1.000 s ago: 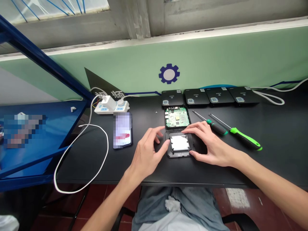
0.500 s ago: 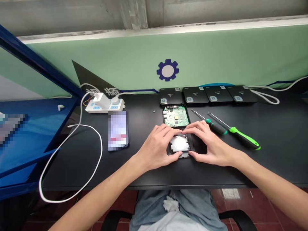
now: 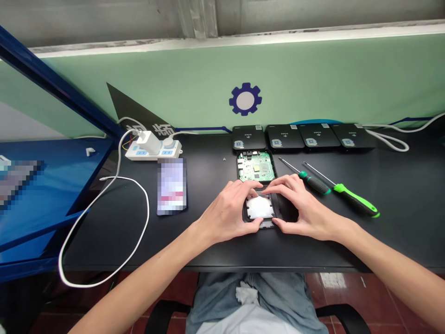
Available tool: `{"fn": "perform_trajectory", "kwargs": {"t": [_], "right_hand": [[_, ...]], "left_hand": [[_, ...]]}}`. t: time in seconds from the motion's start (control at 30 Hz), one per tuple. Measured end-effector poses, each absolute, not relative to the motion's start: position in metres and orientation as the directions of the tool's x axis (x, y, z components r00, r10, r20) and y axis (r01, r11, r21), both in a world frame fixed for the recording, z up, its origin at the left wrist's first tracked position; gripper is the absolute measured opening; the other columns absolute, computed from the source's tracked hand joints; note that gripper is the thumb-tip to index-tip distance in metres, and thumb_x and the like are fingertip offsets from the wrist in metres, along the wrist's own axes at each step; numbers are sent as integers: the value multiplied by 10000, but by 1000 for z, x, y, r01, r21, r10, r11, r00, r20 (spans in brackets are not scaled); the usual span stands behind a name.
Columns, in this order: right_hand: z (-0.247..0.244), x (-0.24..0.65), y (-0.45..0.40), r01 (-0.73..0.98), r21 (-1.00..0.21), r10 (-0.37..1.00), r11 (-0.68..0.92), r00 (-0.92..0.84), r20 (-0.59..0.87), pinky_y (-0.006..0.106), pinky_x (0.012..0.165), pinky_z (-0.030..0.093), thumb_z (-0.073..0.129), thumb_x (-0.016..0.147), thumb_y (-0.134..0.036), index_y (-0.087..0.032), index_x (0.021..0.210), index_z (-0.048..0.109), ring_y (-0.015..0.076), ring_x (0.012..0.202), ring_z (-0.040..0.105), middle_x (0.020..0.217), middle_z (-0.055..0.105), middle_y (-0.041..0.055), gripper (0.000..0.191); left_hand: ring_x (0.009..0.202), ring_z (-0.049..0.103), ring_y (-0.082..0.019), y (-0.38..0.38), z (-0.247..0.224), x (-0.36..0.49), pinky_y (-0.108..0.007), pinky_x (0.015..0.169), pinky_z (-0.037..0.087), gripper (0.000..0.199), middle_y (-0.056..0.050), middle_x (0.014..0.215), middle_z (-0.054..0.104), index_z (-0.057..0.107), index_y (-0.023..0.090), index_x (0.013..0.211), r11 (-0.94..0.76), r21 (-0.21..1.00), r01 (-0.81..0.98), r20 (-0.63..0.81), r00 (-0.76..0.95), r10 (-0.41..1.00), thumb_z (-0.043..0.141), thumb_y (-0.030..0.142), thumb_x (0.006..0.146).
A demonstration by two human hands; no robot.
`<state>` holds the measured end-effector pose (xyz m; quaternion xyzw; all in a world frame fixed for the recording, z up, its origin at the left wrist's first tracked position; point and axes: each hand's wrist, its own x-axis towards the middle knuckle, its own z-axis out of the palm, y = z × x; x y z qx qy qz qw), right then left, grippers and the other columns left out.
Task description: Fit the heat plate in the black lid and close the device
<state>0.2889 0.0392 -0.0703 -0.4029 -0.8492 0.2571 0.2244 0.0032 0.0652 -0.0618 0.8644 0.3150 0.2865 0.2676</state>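
Between my hands a black plastic cover with a silver metal plate (image 3: 260,208) in its middle lies on the dark table. My left hand (image 3: 233,208) curls round its left side, thumb at the near edge and fingers at the far edge. On the right, my right hand (image 3: 301,206) grips the same cover in the same way, fingertips close to those of the left. Just beyond, an open black case holds a green circuit board (image 3: 256,166). Fingers hide parts of the cover's rim.
Several closed black boxes (image 3: 285,137) line the back of the table. Two screwdrivers (image 3: 356,199) lie at the right. Leftward are a phone (image 3: 172,186), a white power strip (image 3: 155,149) with a charger, a looped white cable (image 3: 148,208) and a tiny screw-like piece (image 3: 224,159).
Both hands keep their hold on the cover. The left fingers have shifted slightly at its far edge. The whole view has moved a little.
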Motion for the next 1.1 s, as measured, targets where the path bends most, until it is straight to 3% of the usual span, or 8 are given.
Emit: {"fn": "perform_trajectory", "kwargs": {"t": [0.23, 0.4, 0.73, 0.97, 1.1], "right_hand": [[-70, 288, 39, 555, -652, 814, 516, -555, 171, 583, 1156, 501, 884, 929, -322, -351, 1502, 608, 350, 1309, 561, 1429, 605, 107, 636], [-68, 288, 40, 528, -698, 831, 483, -528, 174, 534, 1071, 564, 860, 984, -406, -348, 1490, 649, 347, 1260, 625, 1340, 661, 107, 551], [-67, 288, 41, 530, -692, 832, 489, -522, 188, 498, 1027, 558, 881, 956, -369, -334, 1443, 661, 330, 1203, 628, 1271, 665, 90, 536], [-67, 286, 39, 513, -689, 822, 512, -526, 219, 592, 1146, 541, 906, 919, -318, -348, 1455, 663, 359, 1323, 593, 1390, 632, 117, 589], [-64, 289, 37, 463, -741, 843, 486, -471, 259, 643, 1258, 493, 928, 918, -390, -386, 1540, 630, 403, 1519, 509, 1569, 538, 139, 690]], "left_hand": [[1085, 778, -270, 65, -63, 1, -418, 1028, 600, 730, -41, 1181, 796, 559, 245, 1432, -646, 666, 374, 330, 629, 704, 953, 166, 823], [1097, 792, -280, 65, -67, 0, -425, 1022, 630, 719, -33, 1180, 801, 572, 273, 1414, -611, 694, 381, 309, 609, 730, 977, 197, 824], [1062, 813, -286, 64, -68, 3, -428, 992, 649, 601, -72, 1225, 802, 580, 244, 1341, -673, 646, 359, 369, 625, 688, 934, 232, 856], [1049, 797, -270, 64, -66, 2, -408, 948, 663, 521, -73, 1207, 778, 580, 240, 1324, -728, 600, 331, 452, 610, 650, 871, 211, 893], [997, 774, -249, 64, -65, 1, -403, 902, 672, 496, -66, 1169, 773, 586, 250, 1295, -737, 608, 297, 520, 552, 652, 876, 225, 894]]}}
